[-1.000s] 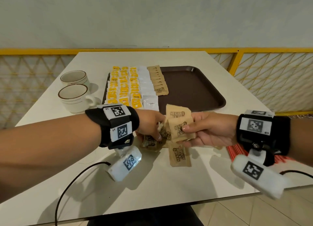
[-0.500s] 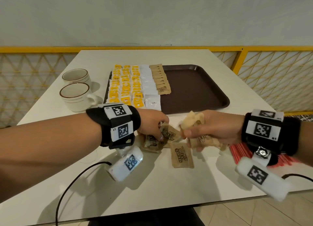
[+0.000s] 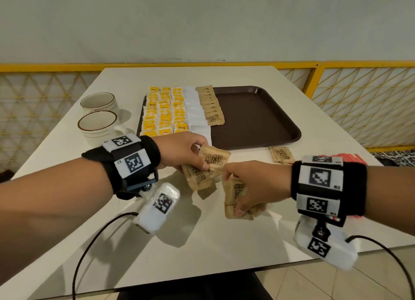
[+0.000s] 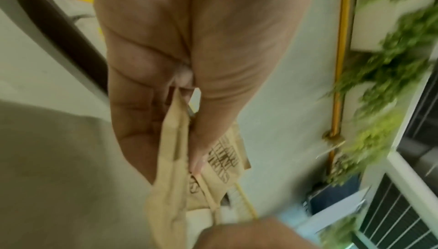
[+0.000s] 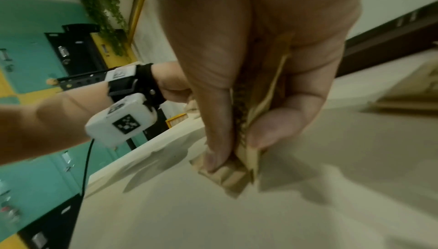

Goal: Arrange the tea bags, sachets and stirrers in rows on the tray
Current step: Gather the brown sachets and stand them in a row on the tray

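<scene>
- Your left hand [image 3: 183, 150] pinches brown sachets [image 3: 207, 168] near the table's [image 3: 224, 243] front edge.
- Your right hand [image 3: 256, 184] grips a sachet bundle [image 3: 234, 196] beside it.

café — cups [image 3: 98, 117], serving tray [image 3: 258, 117]

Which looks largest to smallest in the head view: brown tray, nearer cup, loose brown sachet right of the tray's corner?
1. Brown tray, clearly largest.
2. Nearer cup.
3. Loose brown sachet, smallest.
All three lie at a similar depth on the table, so the ranking looks safe.
</scene>
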Action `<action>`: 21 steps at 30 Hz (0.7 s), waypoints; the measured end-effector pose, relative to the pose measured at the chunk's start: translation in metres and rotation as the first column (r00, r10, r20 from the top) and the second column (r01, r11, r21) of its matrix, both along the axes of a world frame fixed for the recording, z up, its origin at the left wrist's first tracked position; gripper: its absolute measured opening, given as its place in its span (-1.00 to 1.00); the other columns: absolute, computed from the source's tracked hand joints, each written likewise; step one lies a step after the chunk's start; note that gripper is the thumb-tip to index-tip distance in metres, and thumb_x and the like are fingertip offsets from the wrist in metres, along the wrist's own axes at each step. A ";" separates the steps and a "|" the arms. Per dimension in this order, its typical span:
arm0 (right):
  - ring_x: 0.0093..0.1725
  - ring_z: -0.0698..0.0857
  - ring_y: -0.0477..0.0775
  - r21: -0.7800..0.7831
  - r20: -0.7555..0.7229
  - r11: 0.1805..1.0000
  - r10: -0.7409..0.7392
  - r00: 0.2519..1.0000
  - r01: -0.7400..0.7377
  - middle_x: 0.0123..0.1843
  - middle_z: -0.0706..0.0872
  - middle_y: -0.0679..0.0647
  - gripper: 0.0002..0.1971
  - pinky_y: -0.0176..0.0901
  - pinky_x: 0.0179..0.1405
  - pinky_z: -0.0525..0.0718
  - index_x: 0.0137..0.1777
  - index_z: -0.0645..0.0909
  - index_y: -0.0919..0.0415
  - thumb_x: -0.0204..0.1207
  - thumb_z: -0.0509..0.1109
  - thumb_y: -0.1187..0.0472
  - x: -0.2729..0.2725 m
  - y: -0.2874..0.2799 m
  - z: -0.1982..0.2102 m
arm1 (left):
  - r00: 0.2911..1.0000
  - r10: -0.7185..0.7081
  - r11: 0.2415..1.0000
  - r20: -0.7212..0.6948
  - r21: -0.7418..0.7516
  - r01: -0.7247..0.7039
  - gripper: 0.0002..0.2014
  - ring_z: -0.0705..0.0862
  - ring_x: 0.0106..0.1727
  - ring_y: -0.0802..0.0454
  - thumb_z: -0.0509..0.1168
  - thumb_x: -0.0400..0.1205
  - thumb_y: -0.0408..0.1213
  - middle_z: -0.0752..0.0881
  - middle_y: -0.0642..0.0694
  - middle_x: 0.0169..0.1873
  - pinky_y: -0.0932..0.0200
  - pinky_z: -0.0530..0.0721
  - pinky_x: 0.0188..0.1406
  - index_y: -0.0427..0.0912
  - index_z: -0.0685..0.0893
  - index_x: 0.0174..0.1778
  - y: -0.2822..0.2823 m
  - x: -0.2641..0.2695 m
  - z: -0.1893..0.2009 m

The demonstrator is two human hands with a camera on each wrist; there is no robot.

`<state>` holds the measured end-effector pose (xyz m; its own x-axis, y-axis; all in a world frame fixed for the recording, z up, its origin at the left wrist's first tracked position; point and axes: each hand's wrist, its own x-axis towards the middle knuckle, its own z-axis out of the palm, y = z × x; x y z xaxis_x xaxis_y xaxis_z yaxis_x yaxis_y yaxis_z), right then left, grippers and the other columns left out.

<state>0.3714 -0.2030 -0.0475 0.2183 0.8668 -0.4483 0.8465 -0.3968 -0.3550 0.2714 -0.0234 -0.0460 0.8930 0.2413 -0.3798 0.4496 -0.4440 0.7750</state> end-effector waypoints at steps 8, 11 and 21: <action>-0.41 0.66 -0.11 0.121 -0.556 0.966 -0.126 0.822 0.230 -0.27 0.81 0.00 -0.90 -0.39 -0.54 0.55 -0.06 0.76 0.23 0.44 0.52 0.27 0.030 0.008 0.011 | 0.884 0.306 0.919 0.354 -0.351 -0.177 -0.79 0.81 -0.11 -0.07 0.37 0.54 -0.53 0.79 -0.21 -0.09 0.09 0.80 -0.23 -0.23 0.57 0.01 0.016 -0.005 0.034; -0.40 0.66 -0.04 0.129 -0.912 0.725 -0.182 0.369 0.677 -0.17 0.80 0.11 -0.70 -0.42 -0.64 0.51 0.12 0.68 0.31 0.40 0.45 0.24 0.048 0.033 0.029 | 0.729 0.480 0.831 0.489 -0.519 -0.200 -0.82 0.81 -0.19 0.02 0.33 0.58 -0.52 0.79 -0.13 -0.16 0.12 0.78 -0.28 -0.21 0.59 0.03 0.023 0.009 0.056; -0.22 0.79 0.05 0.069 -0.902 0.404 0.416 -0.115 0.912 -0.24 0.78 0.19 -0.79 -0.10 -0.24 0.81 -0.21 0.70 0.35 0.61 0.29 0.36 0.062 0.109 0.083 | 0.330 0.794 0.567 0.511 -0.818 -0.098 -0.69 0.76 -0.04 -0.09 0.31 0.64 -0.43 0.74 -0.29 0.04 0.11 0.78 -0.18 -0.43 0.56 0.29 0.038 0.067 0.088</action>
<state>0.4333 -0.0941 0.0352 0.5894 0.8061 0.0540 -0.5992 0.4810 -0.6400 0.3380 0.0148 0.0422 0.6280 0.7620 0.1583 -0.5357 0.2757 0.7982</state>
